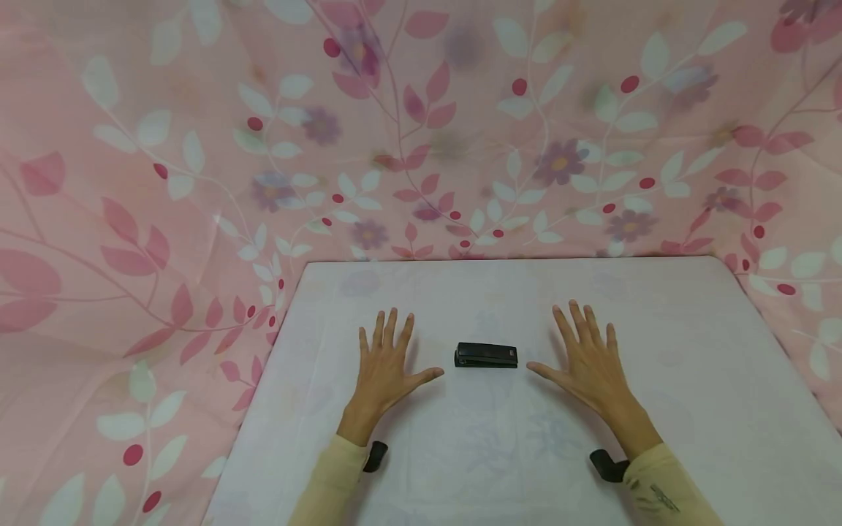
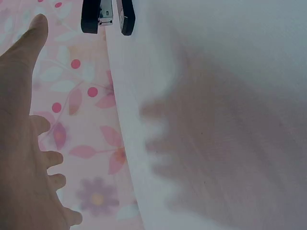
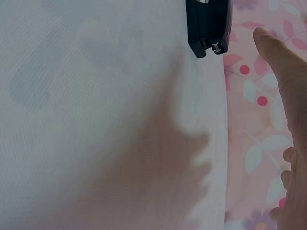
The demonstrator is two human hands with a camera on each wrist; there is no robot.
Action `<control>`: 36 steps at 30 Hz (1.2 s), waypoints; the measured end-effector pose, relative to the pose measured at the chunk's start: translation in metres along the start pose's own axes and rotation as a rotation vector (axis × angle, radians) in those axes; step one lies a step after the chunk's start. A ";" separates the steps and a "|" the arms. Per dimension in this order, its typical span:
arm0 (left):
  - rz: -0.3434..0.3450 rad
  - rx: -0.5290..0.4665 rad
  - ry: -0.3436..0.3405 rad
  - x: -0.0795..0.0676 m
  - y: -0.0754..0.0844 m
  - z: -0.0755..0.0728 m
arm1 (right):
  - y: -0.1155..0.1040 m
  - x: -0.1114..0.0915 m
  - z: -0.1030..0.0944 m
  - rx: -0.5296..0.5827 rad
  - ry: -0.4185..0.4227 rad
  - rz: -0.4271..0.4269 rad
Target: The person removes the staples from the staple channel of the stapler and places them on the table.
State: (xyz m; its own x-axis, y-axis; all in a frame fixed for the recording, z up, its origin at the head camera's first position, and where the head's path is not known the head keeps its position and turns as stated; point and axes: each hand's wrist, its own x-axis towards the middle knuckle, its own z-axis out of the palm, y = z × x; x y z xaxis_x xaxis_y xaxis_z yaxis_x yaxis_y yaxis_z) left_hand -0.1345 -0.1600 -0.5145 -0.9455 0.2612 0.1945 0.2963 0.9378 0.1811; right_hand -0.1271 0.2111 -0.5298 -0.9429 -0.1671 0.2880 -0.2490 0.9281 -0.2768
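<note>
A black stapler (image 1: 486, 355) lies on the white-covered table between my two hands, its long side running left to right. Left of it, my left hand (image 1: 384, 371) is spread palm down with straight fingers, the thumb pointing at the stapler. On the other side my right hand (image 1: 590, 367) is spread the same way, its thumb tip close to the stapler's right end. Both hands hold nothing. In the left wrist view the stapler (image 2: 127, 18) shows one end with metal between its two black arms. The right wrist view shows its other end (image 3: 207, 28).
The table (image 1: 480, 453) has a white cloth with faint prints. A pink floral curtain (image 1: 421, 131) hangs behind the table and along its sides. Black devices are strapped at both wrists, the left one (image 1: 376, 456) and the right one (image 1: 608, 466), by the pale yellow sleeves.
</note>
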 end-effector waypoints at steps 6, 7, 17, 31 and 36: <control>0.062 -0.061 0.013 0.007 0.006 0.004 | -0.017 0.012 -0.004 0.016 -0.005 -0.054; 0.075 -0.077 0.017 0.008 0.007 0.004 | -0.020 0.015 -0.005 0.026 -0.012 -0.061; 0.136 -0.236 -0.074 0.023 0.024 0.014 | -0.059 0.043 0.000 0.023 -0.182 -0.129; 0.170 -0.320 -0.121 0.034 0.034 0.040 | -0.108 0.064 0.023 -0.041 -0.270 -0.292; 0.192 -0.285 -0.076 0.036 0.034 0.052 | -0.117 0.065 0.031 -0.024 -0.282 -0.314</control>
State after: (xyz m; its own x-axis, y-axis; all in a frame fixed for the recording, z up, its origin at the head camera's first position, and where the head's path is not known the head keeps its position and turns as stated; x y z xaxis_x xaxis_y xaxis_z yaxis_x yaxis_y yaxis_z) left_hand -0.1655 -0.1071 -0.5511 -0.8728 0.4532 0.1811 0.4857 0.7711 0.4116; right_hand -0.1661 0.0814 -0.5076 -0.8464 -0.5245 0.0921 -0.5319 0.8244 -0.1932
